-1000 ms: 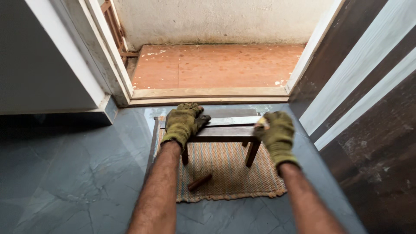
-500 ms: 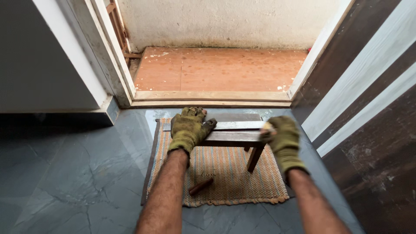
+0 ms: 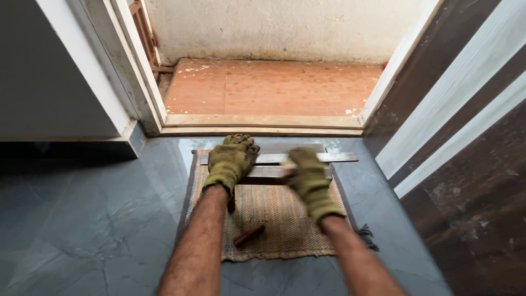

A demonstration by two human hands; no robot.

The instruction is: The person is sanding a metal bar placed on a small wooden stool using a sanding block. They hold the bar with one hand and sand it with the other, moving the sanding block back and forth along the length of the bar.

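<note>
Head view, looking down at a grey tiled floor (image 3: pixel 93 219) in front of an open doorway. We see two bare forearms reaching forward, both hands in worn yellow-green work gloves.

Left hand (image 3: pixel 230 161): lies flat, palm down, fingers spread, pressing on the left part of a low wooden stool (image 3: pixel 268 172). It rests on the top rather than wrapping it, so it is not clenched around anything.

Right hand (image 3: pixel 308 178): sits over the right part of the stool top, fingers curled downward. It is blurred, and we cannot tell whether it actually grips the wood or only rests on it.

A long flat metal strip (image 3: pixel 339 157) lies across the stool top, its right end sticking out past the right hand. Whether either glove touches it we cannot resolve.

The stool stands on a woven striped mat (image 3: pixel 274 219), toward the mat's far edge, just short of the wooden threshold (image 3: pixel 263 125). One dark leg of the stool shows below the left wrist.

A short brown stick (image 3: pixel 249 235) lies loose on the mat between the forearms, apart from both hands.

Beyond the threshold: reddish floor (image 3: pixel 274 87) and a pale rough wall (image 3: pixel 285 27). Dark wooden door (image 3: pixel 471 181) with pale stripes on the right.
</note>
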